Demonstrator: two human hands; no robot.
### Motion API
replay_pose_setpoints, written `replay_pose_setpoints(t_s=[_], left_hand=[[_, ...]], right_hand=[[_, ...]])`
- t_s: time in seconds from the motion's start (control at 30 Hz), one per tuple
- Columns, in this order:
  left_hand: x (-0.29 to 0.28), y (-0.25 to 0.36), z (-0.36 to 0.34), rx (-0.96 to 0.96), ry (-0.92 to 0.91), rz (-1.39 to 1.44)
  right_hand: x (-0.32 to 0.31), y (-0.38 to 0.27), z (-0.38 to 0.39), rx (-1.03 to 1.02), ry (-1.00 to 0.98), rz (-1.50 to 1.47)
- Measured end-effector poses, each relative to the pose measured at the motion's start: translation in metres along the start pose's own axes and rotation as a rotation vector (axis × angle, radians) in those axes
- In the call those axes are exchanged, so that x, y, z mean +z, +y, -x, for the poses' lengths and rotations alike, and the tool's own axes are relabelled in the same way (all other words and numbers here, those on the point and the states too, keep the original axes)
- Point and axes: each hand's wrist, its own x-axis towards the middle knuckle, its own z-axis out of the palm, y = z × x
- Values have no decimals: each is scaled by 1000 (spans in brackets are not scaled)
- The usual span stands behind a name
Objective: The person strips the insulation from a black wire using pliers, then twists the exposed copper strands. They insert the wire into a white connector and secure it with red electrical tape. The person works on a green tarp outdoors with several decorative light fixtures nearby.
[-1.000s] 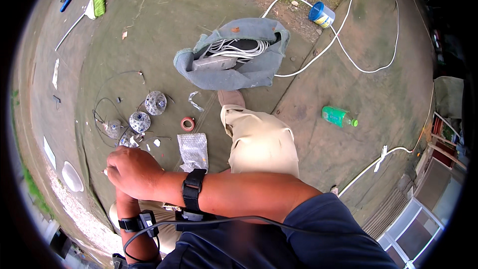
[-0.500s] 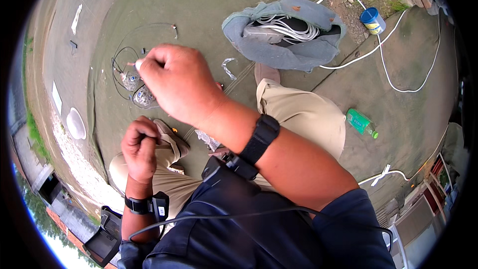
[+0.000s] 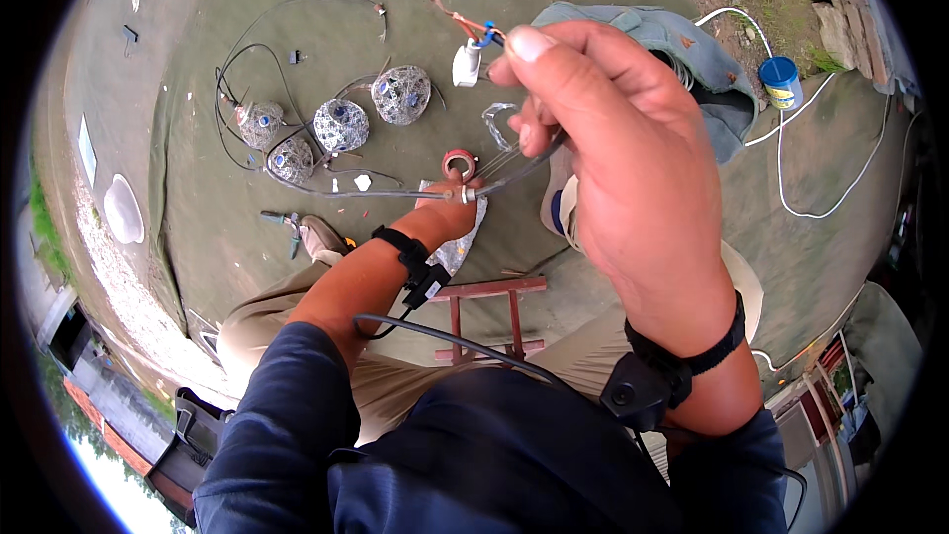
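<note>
My right hand (image 3: 633,129) is raised close to the camera. Its thumb and fingers pinch a dark electrical cable (image 3: 534,173) near a stripped end, where bare copper wire (image 3: 450,12), a blue wire and a white connector (image 3: 467,64) stick out. My left hand (image 3: 450,213) reaches down to a roll of red tape (image 3: 459,163), its fingers at the roll's near edge. The cable, with a pale band on it, crosses in front of that hand and partly hides the fingers. Left of it, several wire-mesh ball lights (image 3: 341,126) lie joined by black cable.
A blue-grey bag (image 3: 727,119) with coiled cable stands at upper right, beside a blue tub (image 3: 781,82) and white cable. Pliers (image 3: 292,227) lie by my left shoe. A small red wooden stool (image 3: 484,292) stands between my legs, near crumpled clear plastic (image 3: 457,249).
My right hand has moved right and up toward the camera, uncovering the ball lights. My left hand has gone from beside my left knee forward and right to the red tape.
</note>
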Motion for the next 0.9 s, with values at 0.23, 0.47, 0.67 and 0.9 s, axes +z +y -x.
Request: replay_pose_setpoints(t_s=[0.23, 0.47, 0.67, 0.9], left_hand=[[16, -23, -33, 11, 26, 91], [11, -26, -27, 51, -44, 41], [38, -41, -11, 121, 119, 94], [46, -43, -13, 111, 46, -6]], right_hand=[[14, 7, -10, 53, -10, -45], [23, 13, -18, 30, -2, 51], [30, 13, -17, -38, 20, 60], [33, 15, -19, -11, 10, 98]])
